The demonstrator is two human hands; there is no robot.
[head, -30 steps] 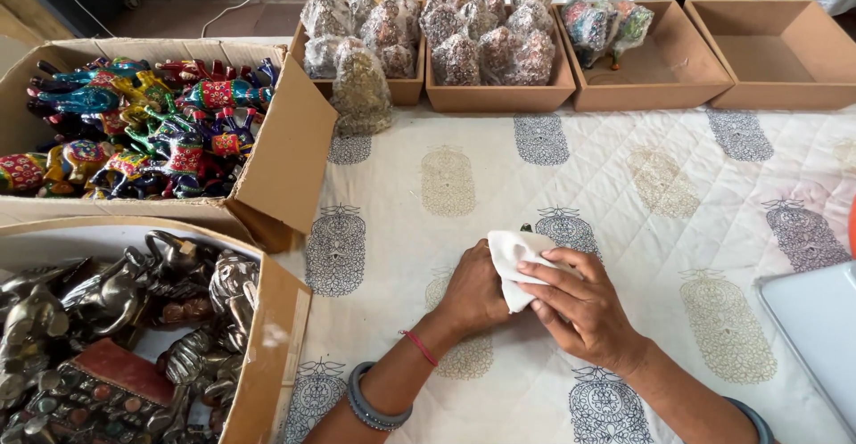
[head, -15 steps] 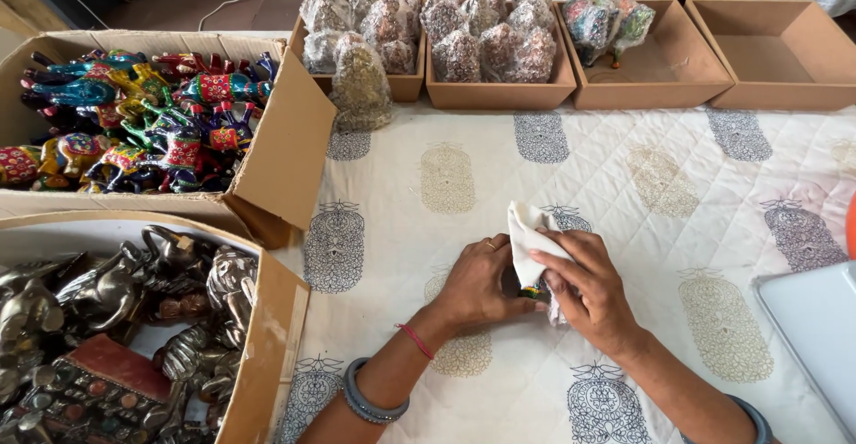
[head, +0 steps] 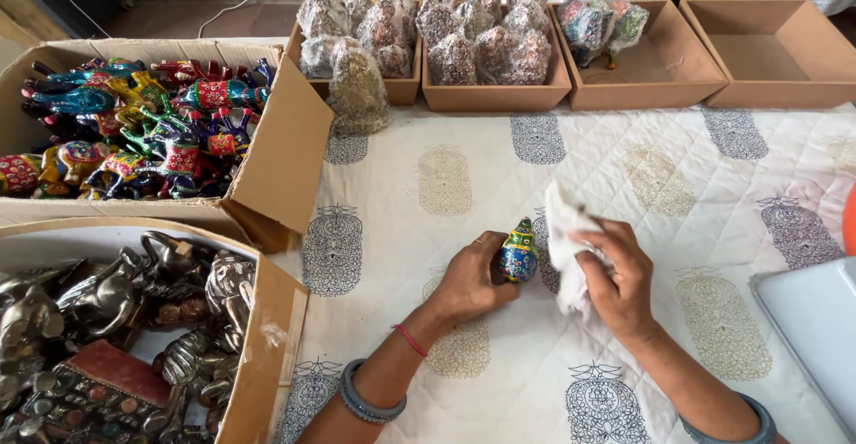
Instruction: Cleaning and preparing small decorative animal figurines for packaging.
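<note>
Far left on the quilted, block-printed surface (head: 624, 168): cardboard boxes of silvery metal animals (head: 107, 319) and brightly painted ones (head: 134, 132). At centre, left hand (head: 468, 279) closed around a small painted figurine (head: 519, 252), blue, green and yellow, held upright just above the cloth. Beside it, touching, right hand (head: 620, 275) clutching a crumpled white cloth (head: 563, 239).

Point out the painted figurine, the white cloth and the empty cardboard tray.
painted figurine (head: 519, 253), head view, its blue-green body
white cloth (head: 565, 230), head view, upper fold
empty cardboard tray (head: 774, 53), head view, bare floor
</note>
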